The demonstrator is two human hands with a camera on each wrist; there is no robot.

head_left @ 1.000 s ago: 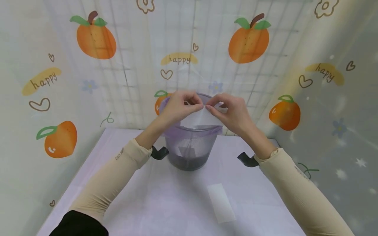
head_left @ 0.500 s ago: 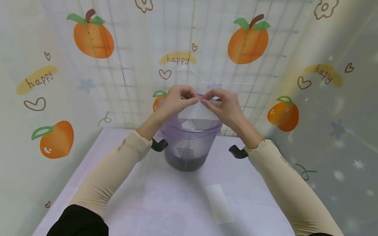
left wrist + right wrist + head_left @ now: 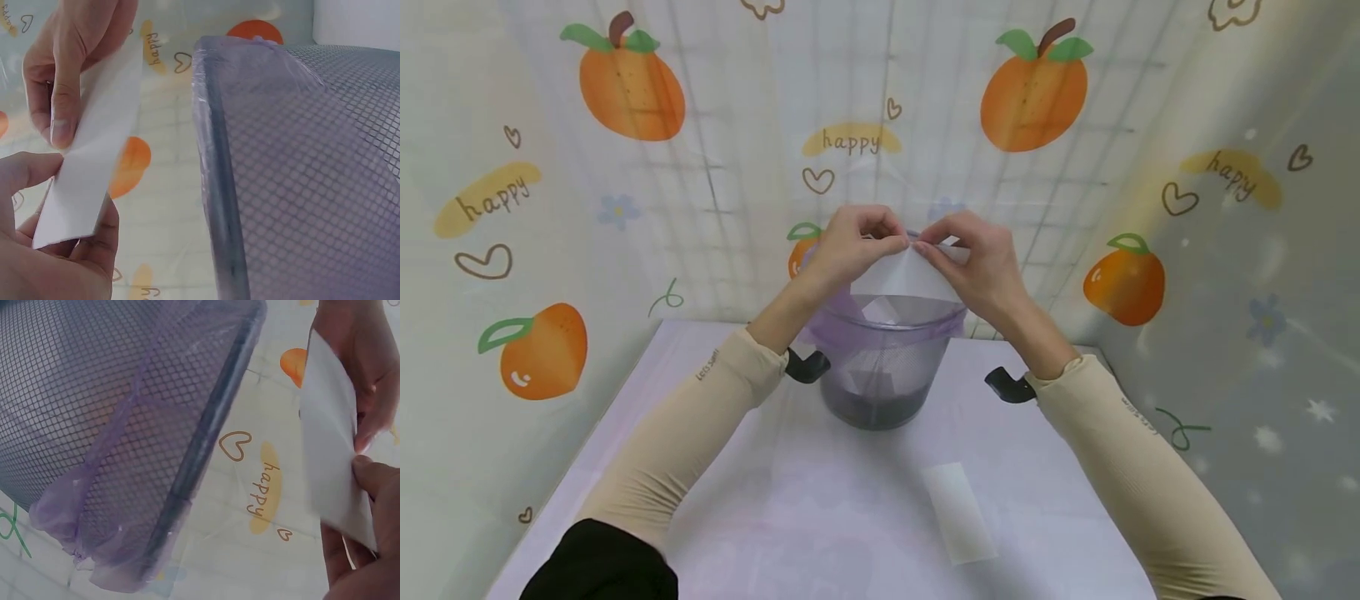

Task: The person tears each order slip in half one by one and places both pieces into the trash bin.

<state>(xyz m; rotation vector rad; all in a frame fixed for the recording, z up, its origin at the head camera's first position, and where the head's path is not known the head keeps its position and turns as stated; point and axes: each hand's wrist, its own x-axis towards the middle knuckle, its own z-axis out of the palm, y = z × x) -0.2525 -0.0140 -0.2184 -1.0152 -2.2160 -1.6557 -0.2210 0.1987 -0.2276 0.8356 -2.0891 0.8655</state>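
Note:
Above a mesh wastebasket (image 3: 880,375) with a purple plastic liner (image 3: 835,329), both hands hold one piece of white paper (image 3: 898,279). My left hand (image 3: 853,246) pinches its upper edge between thumb and fingers. Close beside it, my right hand (image 3: 985,262) pinches the same edge, the fingertips nearly meeting at the middle. In the left wrist view the paper (image 3: 94,169) looks uncut, with fingers behind it. The right wrist view shows the sheet (image 3: 331,437) lightly creased between the thumbs. A white scrap (image 3: 880,311) shows inside the basket.
A white rectangular strip of paper (image 3: 960,512) lies on the pale table (image 3: 805,500), in front of the basket and to the right. Behind hangs a curtain (image 3: 760,167) printed with oranges. Black camera mounts (image 3: 1009,386) stick out inward from the wrists.
Both hands have risen slightly with the paper, baring more of the basket's opening and the scrap inside. The pinching grips look the same. The head view has shifted a little.

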